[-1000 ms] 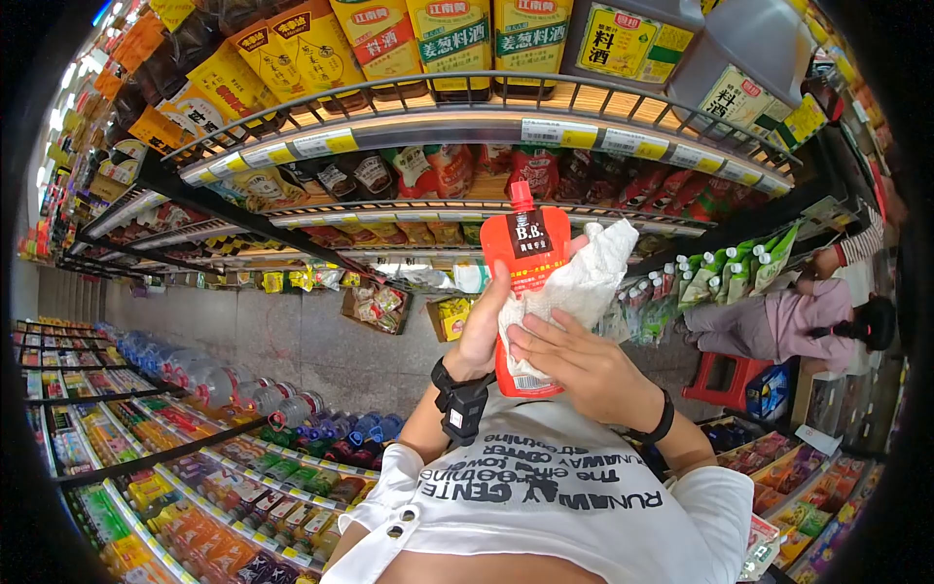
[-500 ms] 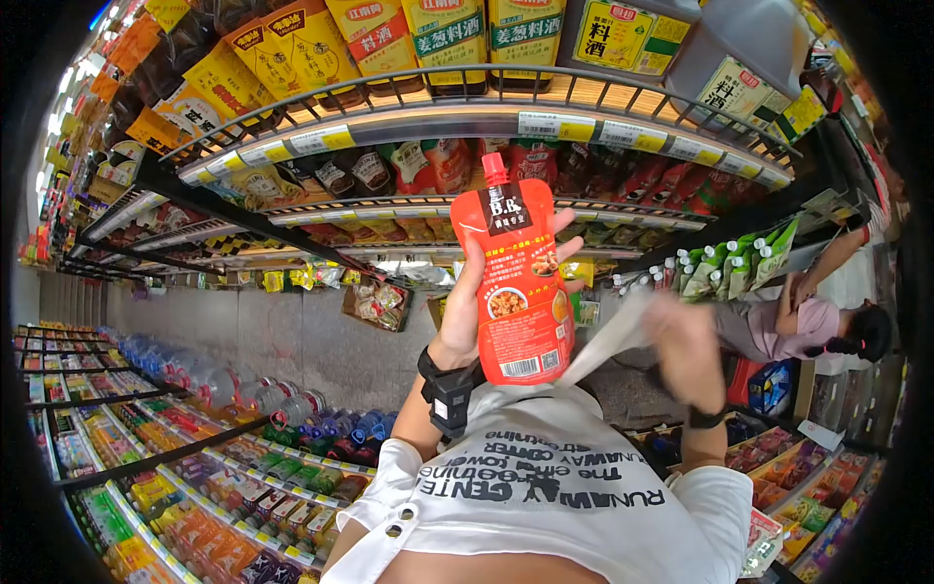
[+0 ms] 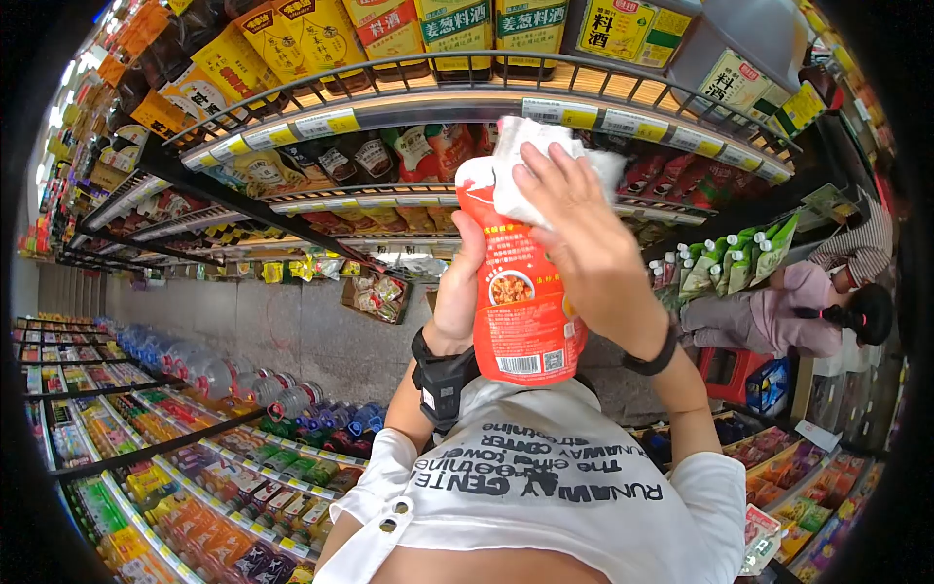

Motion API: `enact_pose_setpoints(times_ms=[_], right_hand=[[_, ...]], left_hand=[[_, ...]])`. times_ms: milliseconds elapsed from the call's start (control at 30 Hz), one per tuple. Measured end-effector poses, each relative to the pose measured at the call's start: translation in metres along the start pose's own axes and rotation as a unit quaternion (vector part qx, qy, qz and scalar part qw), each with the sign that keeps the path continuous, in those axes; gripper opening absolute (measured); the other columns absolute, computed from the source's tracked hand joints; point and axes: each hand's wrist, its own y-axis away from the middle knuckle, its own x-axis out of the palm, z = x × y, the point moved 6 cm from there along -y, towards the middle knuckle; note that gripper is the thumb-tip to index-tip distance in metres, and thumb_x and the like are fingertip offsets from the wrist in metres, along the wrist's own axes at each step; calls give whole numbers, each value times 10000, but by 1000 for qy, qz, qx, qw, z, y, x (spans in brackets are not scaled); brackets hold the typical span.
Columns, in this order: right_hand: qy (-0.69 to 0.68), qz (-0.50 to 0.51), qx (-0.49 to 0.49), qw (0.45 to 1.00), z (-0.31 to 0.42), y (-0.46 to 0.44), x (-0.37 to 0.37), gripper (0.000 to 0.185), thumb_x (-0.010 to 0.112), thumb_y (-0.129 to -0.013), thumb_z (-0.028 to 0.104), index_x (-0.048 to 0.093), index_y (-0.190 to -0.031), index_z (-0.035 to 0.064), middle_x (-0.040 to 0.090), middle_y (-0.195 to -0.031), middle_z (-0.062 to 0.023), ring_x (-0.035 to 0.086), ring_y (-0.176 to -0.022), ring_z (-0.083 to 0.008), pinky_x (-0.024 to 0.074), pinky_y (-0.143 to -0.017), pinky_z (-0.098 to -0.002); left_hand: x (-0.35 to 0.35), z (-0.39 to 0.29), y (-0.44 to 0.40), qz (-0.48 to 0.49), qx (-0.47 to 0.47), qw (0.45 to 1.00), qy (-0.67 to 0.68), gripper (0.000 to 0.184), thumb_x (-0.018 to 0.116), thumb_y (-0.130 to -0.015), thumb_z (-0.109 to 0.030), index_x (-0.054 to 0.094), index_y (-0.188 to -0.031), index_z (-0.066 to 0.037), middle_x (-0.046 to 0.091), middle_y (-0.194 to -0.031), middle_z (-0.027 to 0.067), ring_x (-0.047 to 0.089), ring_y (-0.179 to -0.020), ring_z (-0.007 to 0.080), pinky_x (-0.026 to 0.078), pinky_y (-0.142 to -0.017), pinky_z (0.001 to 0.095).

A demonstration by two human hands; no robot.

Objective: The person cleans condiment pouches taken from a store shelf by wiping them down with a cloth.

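Observation:
A red spouted pouch (image 3: 520, 321) stands upright in front of my chest, its label facing me. My left hand (image 3: 455, 297) grips it along its left side, the thumb on the front and the other fingers hidden behind. Over the top of the pouch, a crumpled white cloth (image 3: 525, 156) covers the spout and upper label. My right hand (image 3: 589, 234) presses this cloth against the pouch, its fingers pointing up and slightly blurred.
Ahead is a wire-edged shelf (image 3: 379, 112) of bottles and jugs. Green pouches (image 3: 735, 263) stand to the right, near a person in pink (image 3: 803, 311) and a red stool (image 3: 725, 375). An open carton (image 3: 375, 297) lies on the floor; drink shelves (image 3: 224, 467) fill the lower left.
My right hand has swung from the right up to the pouch's top, bringing the cloth over it. The spout and upper label are now covered. My left hand keeps its hold.

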Motion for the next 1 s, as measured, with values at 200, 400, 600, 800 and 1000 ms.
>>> enact_pose_setpoints(times_ms=[200, 400, 600, 800, 1000], right_hand=[[-106, 59, 17, 992, 10, 29, -3, 457, 563, -743, -61, 552, -1199, -28, 502, -1334, -150, 440, -1268, -337, 317, -1060, -487], [-173, 73, 47, 981, 17, 69, -4, 416, 473, -757, -78, 614, -1143, -12, 575, -1240, -177, 493, -1226, -342, 324, -1051, -501], [-261, 53, 81, 960, 18, 103, -11, 290, 430, -884, 64, 631, -1069, -33, 621, -1156, -190, 553, -1153, -354, 359, -1028, -487], [-446, -16, 247, 860, -15, 138, -14, 446, 393, -988, 339, 642, -913, -23, 670, -1005, -198, 653, -949, -273, 476, -894, -416], [-541, -279, 444, 657, -79, 138, -28, 339, 432, -988, 258, 567, -1138, -15, 614, -1137, -131, 592, -1031, -167, 426, -924, -305]], left_hand=[[-5, -10, 5, -28, 38, 999, 6, 690, 235, -948, -566, 271, -1418, -62, 433, -1373, 133, 491, -1209, 236, 406, -1009, 389], [19, -11, -15, -8, 36, 992, -119, 798, 207, -920, -619, 185, -1447, -20, 303, -1465, 166, 353, -1324, 295, 308, -1081, 417], [21, -6, -20, -28, 16, 992, -125, 912, 278, -853, -703, 122, -1469, -48, 196, -1501, 196, 301, -1345, 350, 319, -1050, 540], [23, -14, -24, -26, 22, 988, -151, 916, 266, -849, -715, 143, -1464, -48, 211, -1498, 191, 297, -1347, 351, 322, -1045, 548], [31, -24, -20, 0, 32, 992, -119, 843, 261, -885, -665, 125, -1471, -75, 204, -1508, 158, 266, -1366, 321, 299, -1069, 537]])
